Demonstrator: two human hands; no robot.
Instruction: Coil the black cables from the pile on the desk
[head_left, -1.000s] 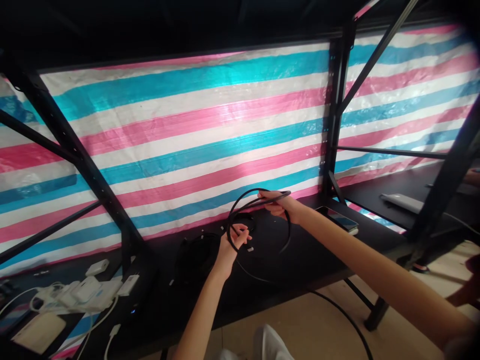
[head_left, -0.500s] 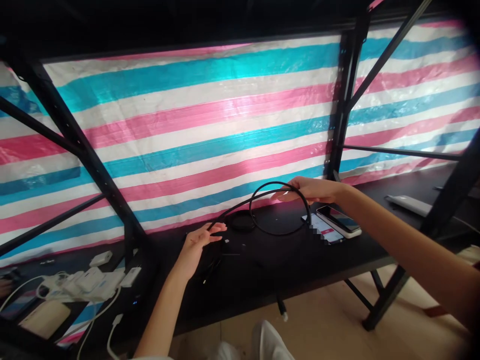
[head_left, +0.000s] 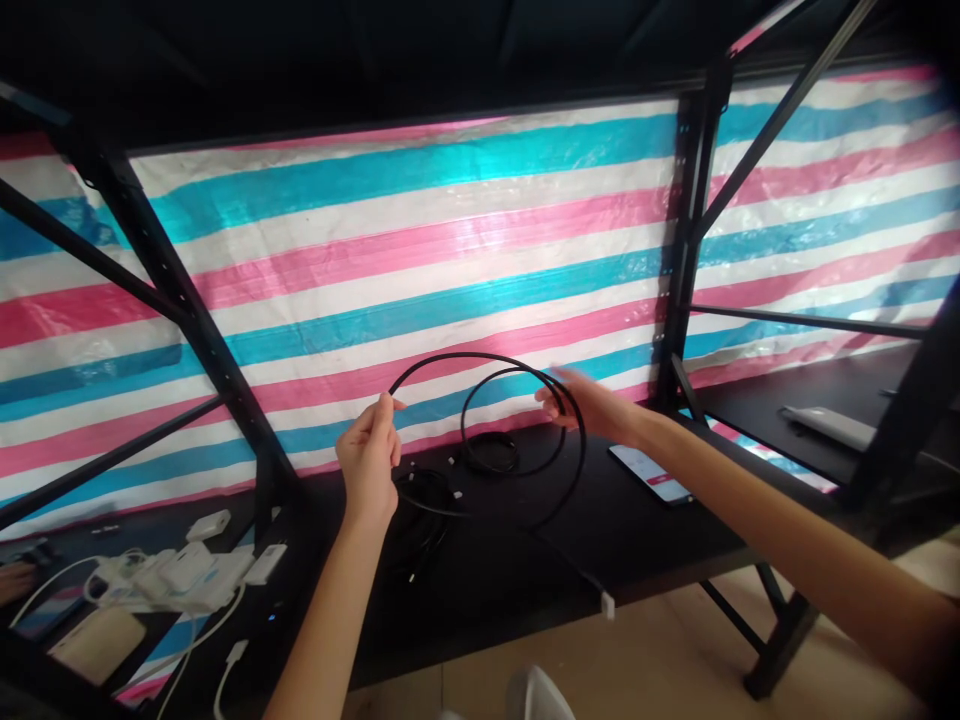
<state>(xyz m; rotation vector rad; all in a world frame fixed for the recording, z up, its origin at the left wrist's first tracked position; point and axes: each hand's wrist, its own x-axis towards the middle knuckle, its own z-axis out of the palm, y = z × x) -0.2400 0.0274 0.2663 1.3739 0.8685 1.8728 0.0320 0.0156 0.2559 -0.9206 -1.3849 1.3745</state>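
Observation:
A black cable (head_left: 480, 355) hangs in large loops between my hands, above the black shelf (head_left: 510, 590). My left hand (head_left: 369, 450) pinches the cable at its left side, thumb and fingertips together. On the right, my right hand (head_left: 574, 400) is closed around the loops, its fingers slightly blurred. One cable end with a light-coloured plug (head_left: 607, 604) dangles near the shelf's front edge. Behind the loops lies a small coil of black cable (head_left: 491, 455). Another bundle of black cable (head_left: 427, 500) rests on the shelf beside my left hand.
A phone with a lit screen (head_left: 652, 474) lies right of the loops. At the left are a white power strip with chargers (head_left: 180, 570) and a beige box (head_left: 97, 640). Black metal posts (head_left: 679, 250) stand at both sides, before a striped sheet (head_left: 450, 230).
My left hand has risen and closed on the cable. The loops have widened, and the plug end has swung right. My right hand has shifted slightly left and down.

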